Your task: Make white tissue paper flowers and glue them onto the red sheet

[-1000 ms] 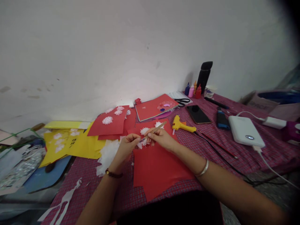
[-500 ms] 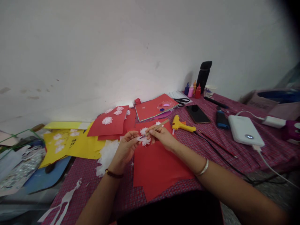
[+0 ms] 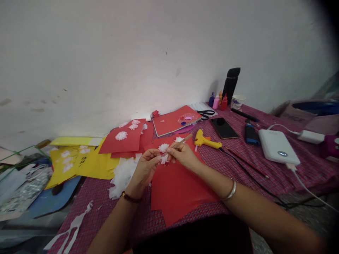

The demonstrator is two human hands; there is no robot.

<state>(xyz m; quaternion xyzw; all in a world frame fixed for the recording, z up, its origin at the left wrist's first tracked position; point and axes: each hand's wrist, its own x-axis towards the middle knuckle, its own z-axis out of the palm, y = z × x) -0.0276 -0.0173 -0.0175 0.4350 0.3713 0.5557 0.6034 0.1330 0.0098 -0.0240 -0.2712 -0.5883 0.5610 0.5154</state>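
A pale wooden stick (image 3: 187, 137), perhaps a brush handle, slants up from the closed fingers of my right hand (image 3: 181, 152). Facing it, my left hand (image 3: 149, 163) pinches a small piece of white paper, mostly hidden by the fingertips. The two hands nearly touch above a red paper sheet (image 3: 180, 187). White fringed paper flowers lie on that sheet: one flower (image 3: 163, 147) just beyond my fingers, and another flower (image 3: 164, 159) between my hands, partly covered. Crumpled thin white paper (image 3: 120, 178) rests beside my left wrist.
Right of the red sheet are a yellow glue gun (image 3: 205, 139), a red pencil (image 3: 249, 163), a phone (image 3: 224, 127) and a white power bank (image 3: 278, 146). Red cards with white flowers (image 3: 127, 135) and yellow paper (image 3: 92, 164) lie left. Paint bottles (image 3: 216, 102) stand by the wall.
The fingers of both hands have drawn closer together, and the white piece in my left fingers shows less. The stick has shifted slightly. Things on the table stay put.
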